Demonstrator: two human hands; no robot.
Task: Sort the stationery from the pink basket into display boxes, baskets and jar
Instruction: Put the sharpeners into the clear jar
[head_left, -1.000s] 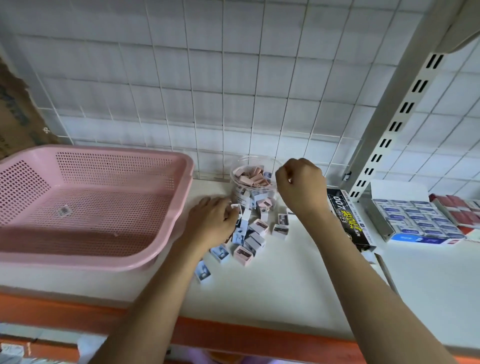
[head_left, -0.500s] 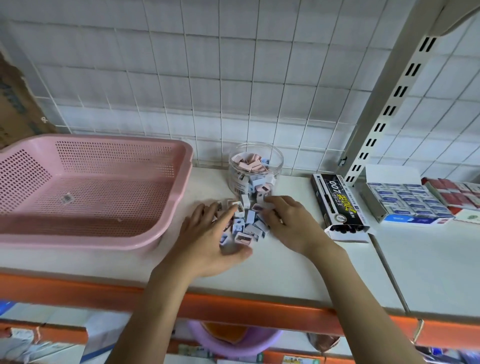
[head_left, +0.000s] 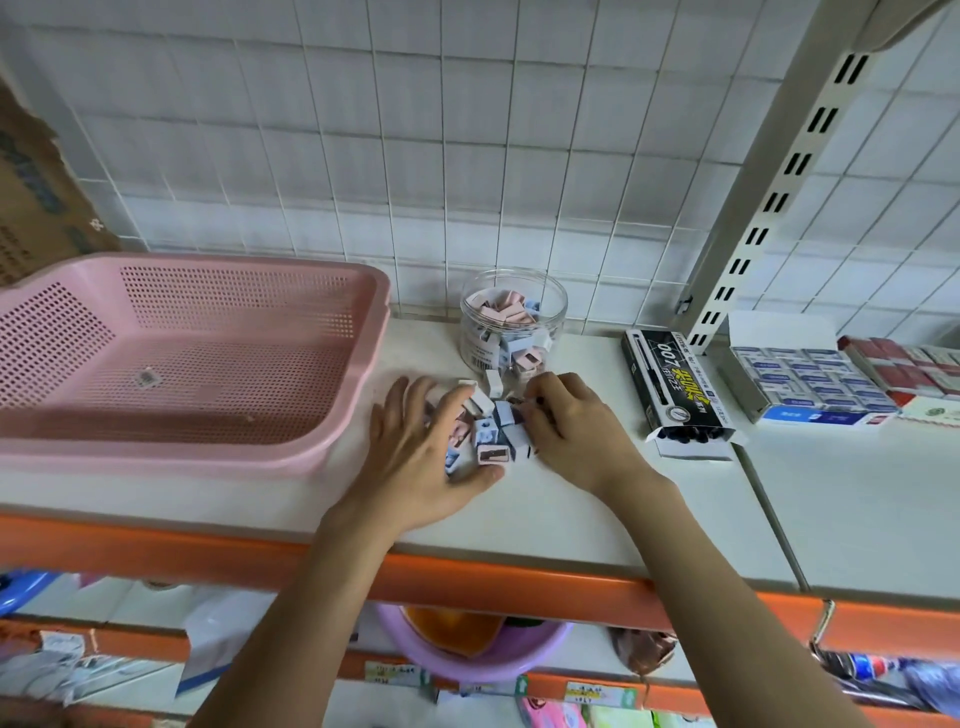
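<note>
A heap of small pink and blue sharpeners (head_left: 492, 436) lies on the white shelf just in front of a clear jar (head_left: 557, 304) that holds more of them. My left hand (head_left: 415, 457) cups the heap from the left, fingers spread and fairly straight, thumb under its near edge. From the right, my right hand (head_left: 574, 431) closes in with curled fingers that grip the pieces on that side. The pink basket (head_left: 208, 264) stands at the left with only a small sticker on its floor.
A black pen box (head_left: 675, 389) lies right of the jar, then a display box of blue-and-white packs (head_left: 810, 384) and red packs (head_left: 893, 364). A slotted shelf upright (head_left: 779, 182) rises behind them. Cardboard (head_left: 31, 197) leans far left. The orange shelf edge (head_left: 467, 577) runs below.
My right hand came down from above the jar to the heap. Both hands pushed the scattered sharpeners into a tighter pile between them.
</note>
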